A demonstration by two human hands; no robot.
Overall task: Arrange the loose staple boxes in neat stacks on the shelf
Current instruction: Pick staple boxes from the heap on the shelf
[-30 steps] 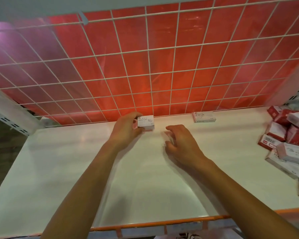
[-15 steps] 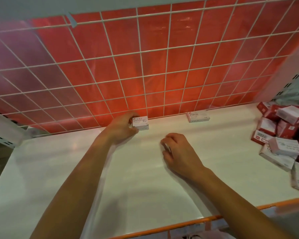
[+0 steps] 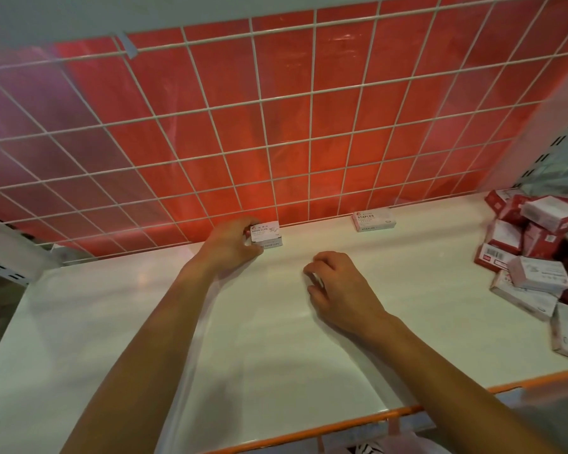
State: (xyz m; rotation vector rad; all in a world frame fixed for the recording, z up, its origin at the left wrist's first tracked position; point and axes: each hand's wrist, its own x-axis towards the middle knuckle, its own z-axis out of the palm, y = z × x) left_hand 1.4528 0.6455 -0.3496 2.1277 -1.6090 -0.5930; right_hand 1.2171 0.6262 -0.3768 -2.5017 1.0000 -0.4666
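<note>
At the back of the white shelf [image 3: 118, 322], seen from the head camera, the left hand [image 3: 230, 245] grasps a small white box [image 3: 265, 235] printed "PAPER CLIPS". Its fingers wrap the box's left end, and the box sits on the shelf close against the foot of the wire grid [image 3: 312, 132], which has a red panel behind it. Further right along the same back edge, a flat box [image 3: 374, 219] marked "STAPLES" lies alone, apart from both hands. The right hand [image 3: 340, 290] rests knuckles-up on the shelf near the middle with its fingers curled under. A pale glint shows at the fingertips, and I cannot tell whether they hold anything. At the far right end of the shelf, a jumbled pile of red and white boxes [image 3: 538, 257] lies at mixed angles, some tilted on others. An orange rail [image 3: 358, 421] runs along the shelf's front edge.
</note>
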